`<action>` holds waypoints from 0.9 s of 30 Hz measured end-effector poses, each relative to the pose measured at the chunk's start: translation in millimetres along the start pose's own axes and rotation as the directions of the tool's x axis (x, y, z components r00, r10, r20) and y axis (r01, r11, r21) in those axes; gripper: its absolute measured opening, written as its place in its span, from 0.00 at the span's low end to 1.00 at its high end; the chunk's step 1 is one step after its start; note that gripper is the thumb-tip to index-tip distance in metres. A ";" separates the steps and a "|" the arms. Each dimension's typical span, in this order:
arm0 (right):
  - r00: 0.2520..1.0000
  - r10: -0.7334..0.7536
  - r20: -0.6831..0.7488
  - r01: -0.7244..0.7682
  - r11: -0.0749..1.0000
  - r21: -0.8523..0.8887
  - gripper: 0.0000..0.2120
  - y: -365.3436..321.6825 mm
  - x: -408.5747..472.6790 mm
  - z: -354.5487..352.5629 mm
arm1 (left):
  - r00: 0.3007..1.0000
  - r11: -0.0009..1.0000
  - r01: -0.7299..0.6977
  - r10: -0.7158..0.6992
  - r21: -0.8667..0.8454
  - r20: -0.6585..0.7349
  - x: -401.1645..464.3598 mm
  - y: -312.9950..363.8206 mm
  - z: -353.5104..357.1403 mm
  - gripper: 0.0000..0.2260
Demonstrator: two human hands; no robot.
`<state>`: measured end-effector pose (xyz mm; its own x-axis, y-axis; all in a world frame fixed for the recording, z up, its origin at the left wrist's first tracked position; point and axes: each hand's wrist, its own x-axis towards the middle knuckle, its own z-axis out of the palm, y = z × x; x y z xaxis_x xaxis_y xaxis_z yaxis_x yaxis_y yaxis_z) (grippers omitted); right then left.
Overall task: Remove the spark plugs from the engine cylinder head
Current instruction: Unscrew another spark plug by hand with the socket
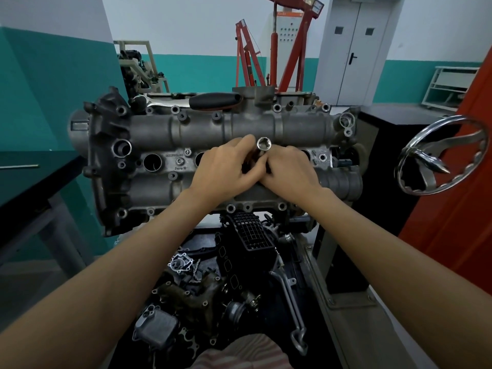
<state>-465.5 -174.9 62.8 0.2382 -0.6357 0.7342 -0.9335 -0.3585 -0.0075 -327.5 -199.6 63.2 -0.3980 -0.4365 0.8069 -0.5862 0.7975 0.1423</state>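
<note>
The grey engine cylinder head (165,134) lies across the middle of the view on a stand. A chrome spark plug socket (263,144) stands upright over a plug well near the head's centre, its open hex end facing up. My left hand (226,170) grips the socket's shaft from the left, fingers curled round it. Pressed against it, my right hand (288,169) pinches the same shaft from the right. The socket's lower part and the well under it are hidden by my fingers. Two open plug wells (152,162) show to the left.
A black-handled tool (214,100) lies along the head's far edge. Loose engine parts and a black manifold (247,235) fill a tray below the head. A chrome handwheel (442,155) juts out on the right. A workbench (24,182) is on the left and red hoists (290,49) are behind.
</note>
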 end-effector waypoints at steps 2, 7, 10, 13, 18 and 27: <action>1.000 0.013 -0.001 -0.013 1.000 0.014 0.12 2.0 -0.9 1.5 | 1.000 1.000 0.006 -0.006 -0.003 -0.010 -0.1 0.7 0.4 0.14; 0.999 0.033 0.009 -0.033 0.999 0.021 0.16 2.7 0.5 1.9 | 1.000 1.000 0.015 -0.016 -0.027 -0.017 -0.5 -3.6 1.4 0.14; 1.000 0.028 0.015 -0.028 1.000 0.005 0.13 2.0 0.7 0.2 | 1.000 1.000 0.020 -0.020 -0.005 -0.020 -0.3 -4.0 1.0 0.18; 0.999 -0.008 -0.034 0.008 1.000 0.014 0.09 -1.4 -1.7 -2.4 | 1.000 1.000 0.015 -0.015 0.010 0.006 0.1 -2.3 0.6 0.21; 1.000 0.020 0.016 -0.020 0.999 0.037 0.13 2.0 -1.2 -0.9 | 1.000 1.000 -0.016 0.016 0.007 -0.019 -0.9 1.3 0.1 0.12; 1.000 0.000 0.011 0.000 1.000 0.001 0.11 0.5 -0.1 -1.2 | 0.999 0.999 0.046 -0.046 -0.008 0.008 0.0 -3.0 -0.7 0.20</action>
<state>-466.3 -174.3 63.6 0.2411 -0.6429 0.7270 -0.9334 -0.3589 -0.0078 -325.3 -201.7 63.2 -0.3764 -0.4762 0.7947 -0.5985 0.7798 0.1837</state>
